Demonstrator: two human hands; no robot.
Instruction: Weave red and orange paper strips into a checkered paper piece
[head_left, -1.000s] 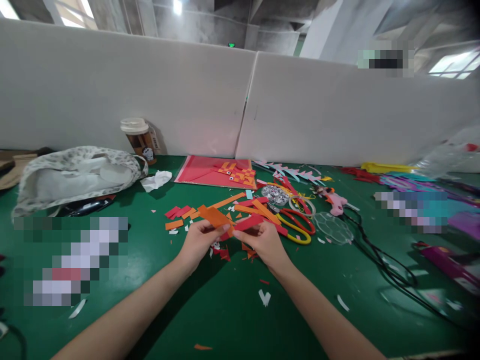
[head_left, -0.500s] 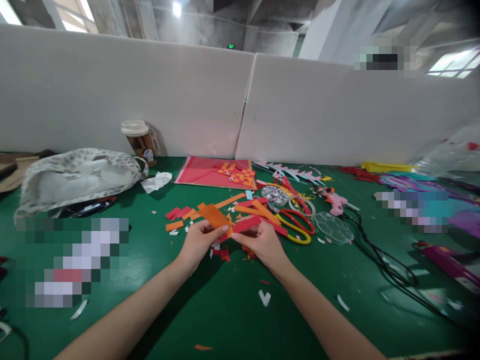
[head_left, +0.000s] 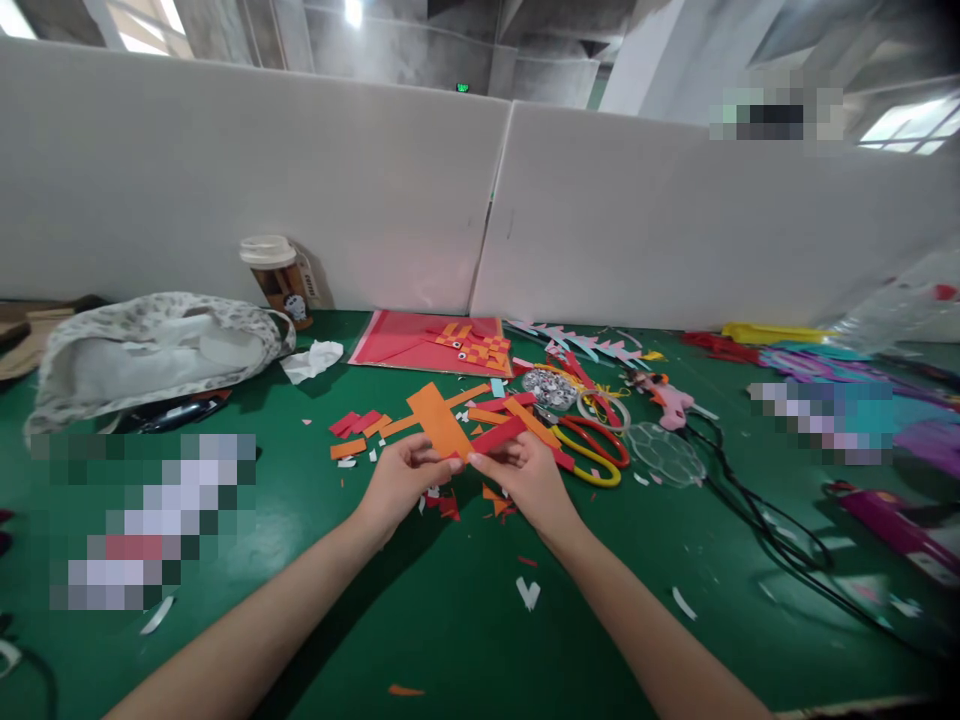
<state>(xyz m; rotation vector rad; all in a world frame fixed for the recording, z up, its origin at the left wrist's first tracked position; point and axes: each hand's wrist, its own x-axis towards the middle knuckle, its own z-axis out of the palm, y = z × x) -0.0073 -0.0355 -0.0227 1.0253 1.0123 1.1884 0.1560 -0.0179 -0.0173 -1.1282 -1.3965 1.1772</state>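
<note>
And here's the left hand (head_left: 405, 475), thumb and curled fingers closed at the near end of a broad, flat orange strip (head_left: 437, 418); the right hand (head_left: 529, 470) pinches a narrower red strip (head_left: 497, 435). They meet between the thumbs, orange slanting away leftward, red rightward; joined or merely overlapping, hard to tell! Beyond lies a red sheet (head_left: 394, 345).

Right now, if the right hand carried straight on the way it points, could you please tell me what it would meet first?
Beyond the red strip it holds, the right hand would probably first meet the loose orange strips on the green table, though its height above them is unclear.
</note>
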